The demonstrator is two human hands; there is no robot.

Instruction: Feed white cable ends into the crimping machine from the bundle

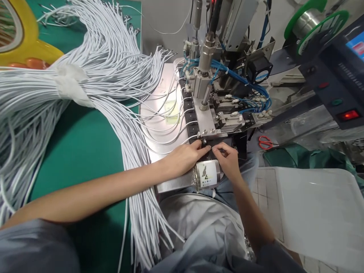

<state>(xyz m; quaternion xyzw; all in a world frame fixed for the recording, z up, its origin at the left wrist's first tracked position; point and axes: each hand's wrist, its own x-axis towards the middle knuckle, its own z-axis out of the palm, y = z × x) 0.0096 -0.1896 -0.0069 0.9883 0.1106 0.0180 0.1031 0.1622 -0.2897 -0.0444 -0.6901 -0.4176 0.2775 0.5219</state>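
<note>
At the front end of the soldering machine [203, 81], both of my hands work close together. My left hand [183, 157] reaches in from the left, its thumb and finger closed at the front of the dark fixture strip [195, 127]. Beside it my right hand [229, 161] is closed in a pinch, fingertips almost meeting the left thumb. Whatever lies between the fingers is too small to make out. Several white cables [182, 129] curve into the strip's slots. Just below the hands is a small part with a white printed label [208, 174].
A thick bundle of white cables [110, 68], tied with a white wrap [71, 83], covers much of the green mat [76, 144]. A yellow fan [31, 41] stands at left. To the right are a solder spool [308, 24], control box [338, 81], red-handled scissors [265, 142] and white tray [318, 212].
</note>
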